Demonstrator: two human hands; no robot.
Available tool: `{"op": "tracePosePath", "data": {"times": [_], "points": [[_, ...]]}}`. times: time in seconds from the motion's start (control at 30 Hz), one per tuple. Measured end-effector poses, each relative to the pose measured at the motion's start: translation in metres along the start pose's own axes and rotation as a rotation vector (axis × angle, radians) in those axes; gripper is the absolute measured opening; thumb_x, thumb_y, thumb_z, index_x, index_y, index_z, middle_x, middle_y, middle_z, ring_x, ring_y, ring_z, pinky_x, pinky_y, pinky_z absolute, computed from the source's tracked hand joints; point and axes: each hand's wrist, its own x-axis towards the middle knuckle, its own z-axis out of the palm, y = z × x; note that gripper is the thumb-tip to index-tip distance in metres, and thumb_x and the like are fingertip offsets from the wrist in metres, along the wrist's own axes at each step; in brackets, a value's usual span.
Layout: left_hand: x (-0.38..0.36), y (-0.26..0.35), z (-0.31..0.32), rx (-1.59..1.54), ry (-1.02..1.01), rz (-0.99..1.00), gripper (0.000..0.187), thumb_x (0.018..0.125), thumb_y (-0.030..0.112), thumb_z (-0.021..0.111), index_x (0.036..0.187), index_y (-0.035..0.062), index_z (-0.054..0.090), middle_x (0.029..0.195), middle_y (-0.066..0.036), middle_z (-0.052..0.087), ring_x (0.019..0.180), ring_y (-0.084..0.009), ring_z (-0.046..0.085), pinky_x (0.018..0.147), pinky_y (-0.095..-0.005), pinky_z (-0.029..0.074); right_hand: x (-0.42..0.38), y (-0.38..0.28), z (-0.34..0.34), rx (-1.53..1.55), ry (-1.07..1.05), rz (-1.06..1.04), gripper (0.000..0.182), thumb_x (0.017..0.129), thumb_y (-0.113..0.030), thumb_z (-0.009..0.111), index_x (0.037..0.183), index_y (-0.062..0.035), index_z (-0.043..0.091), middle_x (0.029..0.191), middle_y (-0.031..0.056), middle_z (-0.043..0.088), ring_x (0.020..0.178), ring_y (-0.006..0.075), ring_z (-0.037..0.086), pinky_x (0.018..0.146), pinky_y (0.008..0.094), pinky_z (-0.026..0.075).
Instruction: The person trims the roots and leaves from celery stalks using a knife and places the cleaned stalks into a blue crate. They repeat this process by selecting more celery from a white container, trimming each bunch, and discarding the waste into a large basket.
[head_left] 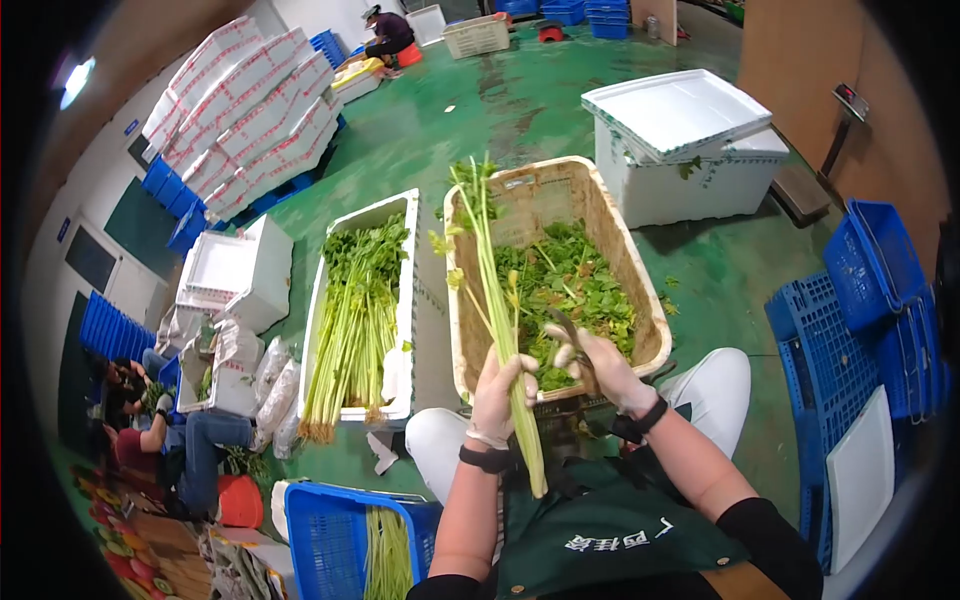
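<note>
My left hand point(497, 400), in a pale glove, is closed round the lower stalks of a celery bunch point(492, 265). The bunch slants upward, its leafy end above the left rim of a dirty cream tub point(658, 340). My right hand point(606, 368), also gloved, grips a knife point(574, 335) with a dark curved blade, just right of the stalks and over the tub's near edge. Loose green leaves and trimmings point(575, 280) lie inside the tub. Left of it, a white foam box point(402, 375) holds celery point(355, 315) lying lengthwise, leaves at the far end.
A blue basket point(325, 530) with thin green stalks stands at the lower left. White foam boxes point(680, 180) stand beyond the tub at right. Blue crates point(835, 340) are on the right. People point(160, 440) sit at far left; another person point(388, 32) sits at the back.
</note>
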Motion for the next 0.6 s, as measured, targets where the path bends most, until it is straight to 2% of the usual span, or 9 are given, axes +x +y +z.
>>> {"op": "tracePosePath", "data": {"times": [0.13, 0.27, 0.3, 0.33, 0.4, 0.43, 0.47, 0.53, 0.6], "points": [[-0.009, -0.002, 0.015, 0.075, -0.065, -0.08, 0.043, 0.104, 0.017, 0.05, 0.143, 0.0061, 0.036, 0.099, -0.008, 0.061, 0.063, -0.012, 0.058, 0.05, -0.0226, 0.047, 0.031, 0.011, 0.004, 0.133, -0.075, 0.0, 0.048, 0.108, -0.032, 0.045, 0.146, -0.0032, 0.046, 0.095, -0.0008, 0.064, 0.074, 0.0052, 0.054, 0.065, 0.0183, 0.046], [-0.013, -0.002, 0.018, 0.135, -0.056, -0.12, 0.044, 0.103, 0.014, 0.051, 0.145, 0.0113, 0.035, 0.102, -0.008, 0.06, 0.061, -0.0109, 0.057, 0.051, -0.0221, 0.047, 0.029, 0.019, 0.014, 0.022, 0.002, -0.061, 0.042, 0.105, -0.031, 0.053, 0.135, -0.0019, 0.058, 0.09, -0.0024, 0.065, 0.072, 0.0049, 0.055, 0.066, 0.0186, 0.047], [-0.013, -0.005, 0.012, 0.137, -0.053, -0.131, 0.056, 0.103, 0.013, 0.051, 0.153, 0.0165, 0.025, 0.099, -0.008, 0.061, 0.06, -0.0107, 0.056, 0.05, -0.0225, 0.047, 0.024, 0.017, 0.019, -0.135, 0.066, -0.226, 0.033, 0.101, -0.026, 0.059, 0.126, -0.0075, 0.067, 0.085, -0.0029, 0.067, 0.072, 0.0108, 0.06, 0.068, 0.0243, 0.049], [-0.014, -0.007, 0.012, 0.137, -0.053, -0.133, 0.056, 0.103, 0.013, 0.051, 0.153, 0.0165, 0.025, 0.099, -0.008, 0.061, 0.06, -0.0107, 0.056, 0.05, -0.0225, 0.047, 0.022, 0.012, 0.016, -0.134, 0.068, -0.224, 0.033, 0.101, -0.026, 0.059, 0.126, -0.0075, 0.067, 0.085, -0.0029, 0.067, 0.072, 0.0108, 0.06, 0.068, 0.0243, 0.049], [-0.015, -0.009, 0.012, 0.194, 0.014, -0.118, 0.069, 0.102, 0.009, 0.049, 0.159, 0.0205, 0.012, 0.094, -0.007, 0.06, 0.059, -0.0107, 0.056, 0.05, -0.0226, 0.047, 0.018, 0.003, 0.008, -1.196, 0.272, -0.595, 0.03, 0.094, -0.022, 0.064, 0.123, -0.0168, 0.071, 0.081, 0.0008, 0.066, 0.073, 0.0207, 0.062, 0.069, 0.0328, 0.049], [-0.014, -0.007, 0.013, 0.195, 0.008, -0.12, 0.069, 0.102, 0.009, 0.049, 0.159, 0.0205, 0.012, 0.094, -0.007, 0.06, 0.059, -0.0107, 0.056, 0.05, -0.0226, 0.047, 0.015, 0.0, 0.015, -1.094, 0.314, -0.607, 0.034, 0.089, -0.02, 0.066, 0.122, -0.0238, 0.072, 0.08, 0.0058, 0.063, 0.075, 0.0273, 0.062, 0.068, 0.039, 0.047], [-0.014, -0.003, 0.016, 0.262, 0.021, -0.131, 0.072, 0.102, 0.007, 0.048, 0.16, 0.0216, 0.008, 0.09, -0.007, 0.059, 0.058, -0.0106, 0.055, 0.049, -0.0227, 0.047, 0.017, 0.002, 0.016, -1.095, 0.321, -0.608, 0.034, 0.089, -0.02, 0.066, 0.122, -0.0238, 0.072, 0.08, 0.0058, 0.063, 0.075, 0.0273, 0.062, 0.068, 0.039, 0.047], [-0.015, 0.0, 0.019, 0.329, 0.026, -0.145, 0.075, 0.101, 0.005, 0.047, 0.16, 0.0227, 0.005, 0.087, -0.006, 0.059, 0.057, -0.0104, 0.055, 0.049, -0.0228, 0.046, 0.019, 0.002, 0.02, -1.057, 0.339, -0.755, 0.033, 0.09, -0.02, 0.067, 0.123, -0.0232, 0.071, 0.079, 0.0063, 0.061, 0.072, 0.0257, 0.06, 0.066, 0.0371, 0.047], [-0.019, 0.001, 0.02, 0.358, 0.068, -0.156, 0.075, 0.1, 0.003, 0.046, 0.161, 0.023, 0.006, 0.085, -0.008, 0.058, 0.055, -0.012, 0.054, 0.048, -0.024, 0.046, 0.022, -0.009, 0.02, -1.089, 0.407, -0.671, 0.035, 0.091, -0.02, 0.066, 0.126, -0.0236, 0.069, 0.08, 0.006, 0.061, 0.073, 0.0254, 0.061, 0.065, 0.0359, 0.048]]}}
